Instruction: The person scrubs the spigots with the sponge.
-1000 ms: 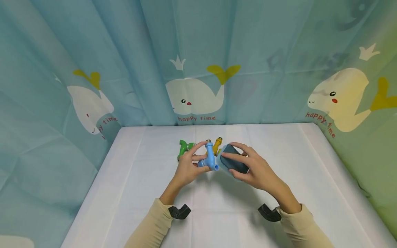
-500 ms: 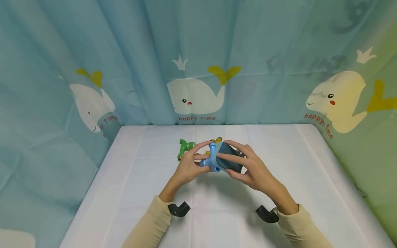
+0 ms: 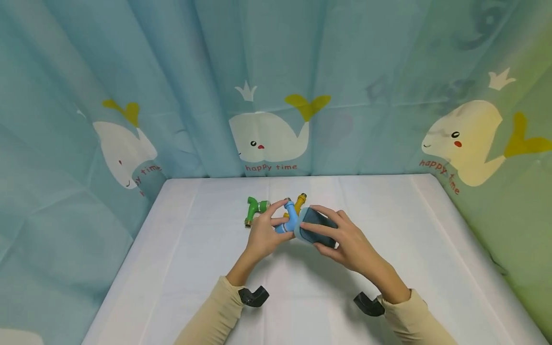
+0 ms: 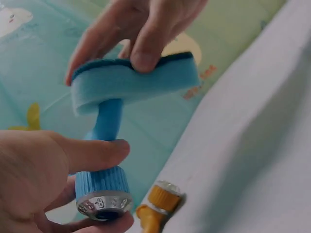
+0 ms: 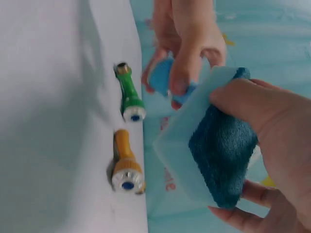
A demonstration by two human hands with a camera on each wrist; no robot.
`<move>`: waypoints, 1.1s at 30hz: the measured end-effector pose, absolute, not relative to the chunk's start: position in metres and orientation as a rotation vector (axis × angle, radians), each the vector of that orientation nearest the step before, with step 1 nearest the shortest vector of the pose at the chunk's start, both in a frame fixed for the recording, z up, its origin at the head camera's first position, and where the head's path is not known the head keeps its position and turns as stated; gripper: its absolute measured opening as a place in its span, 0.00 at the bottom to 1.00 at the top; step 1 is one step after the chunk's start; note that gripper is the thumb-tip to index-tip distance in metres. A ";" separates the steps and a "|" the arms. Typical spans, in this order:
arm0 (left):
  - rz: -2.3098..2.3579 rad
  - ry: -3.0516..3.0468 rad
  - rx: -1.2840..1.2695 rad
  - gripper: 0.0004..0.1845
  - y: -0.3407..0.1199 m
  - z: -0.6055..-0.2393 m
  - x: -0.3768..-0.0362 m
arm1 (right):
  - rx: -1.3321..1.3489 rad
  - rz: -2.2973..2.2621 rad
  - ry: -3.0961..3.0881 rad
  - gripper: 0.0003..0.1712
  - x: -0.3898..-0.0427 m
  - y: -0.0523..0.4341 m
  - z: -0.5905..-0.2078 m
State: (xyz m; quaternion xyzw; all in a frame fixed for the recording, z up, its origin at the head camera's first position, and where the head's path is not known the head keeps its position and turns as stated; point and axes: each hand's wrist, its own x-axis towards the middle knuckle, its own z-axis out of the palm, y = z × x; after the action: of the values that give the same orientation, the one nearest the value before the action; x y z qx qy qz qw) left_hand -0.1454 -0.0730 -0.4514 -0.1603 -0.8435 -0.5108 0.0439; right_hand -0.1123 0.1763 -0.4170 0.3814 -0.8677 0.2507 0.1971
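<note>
We see the left hand [image 3: 262,238] gripping a ribbed blue plastic tap [image 3: 293,218] between thumb and fingers, above the white cloth-covered table [image 3: 202,268], while the right hand [image 3: 354,244] pinches a two-layered sponge [image 3: 318,229], its pale blue foam against the tap, dark teal backing outward. Near the surface's far edge, between its corners, we find a metal-ended green tap [image 3: 252,208] and a metal-ended yellow tap [image 3: 300,203].

Red "happy time" lettering [image 3: 271,167] beneath printed whales [image 3: 271,136] on the curtain [image 3: 276,48] (the leftmost only partly legible)
</note>
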 end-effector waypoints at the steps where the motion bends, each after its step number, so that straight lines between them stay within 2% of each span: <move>1: -1.590 -2.583 -0.467 0.43 -0.072 -0.452 -0.146 | 1.040 0.704 -2.429 0.33 -0.112 0.177 -0.419; 5: -1.733 -2.573 -0.402 0.44 -0.071 -0.454 -0.148 | 1.000 0.779 -2.416 0.35 -0.113 0.179 -0.421; 14: -1.982 -2.488 -0.427 0.44 -0.067 -0.449 -0.152 | 0.943 0.875 -2.386 0.37 -0.119 0.190 -0.419; 21: -1.824 -2.559 -0.496 0.47 -0.046 -0.453 -0.163 | 0.737 1.005 -2.385 0.38 -0.125 0.225 -0.426; 25: -1.588 -2.649 -0.570 0.49 -0.020 -0.456 -0.176 | 0.587 1.010 -2.420 0.39 -0.125 0.254 -0.429; 33: -1.351 -2.797 -0.547 0.48 0.038 -0.468 -0.206 | 0.393 0.990 -2.488 0.38 -0.120 0.297 -0.439</move>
State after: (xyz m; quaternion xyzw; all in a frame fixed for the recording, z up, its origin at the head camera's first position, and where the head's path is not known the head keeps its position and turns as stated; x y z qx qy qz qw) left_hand -0.2064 0.0381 -0.4681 -0.1735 -0.8867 -0.4284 -0.0062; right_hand -0.1197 0.2975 -0.4387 0.1418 -0.8976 0.3572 0.2160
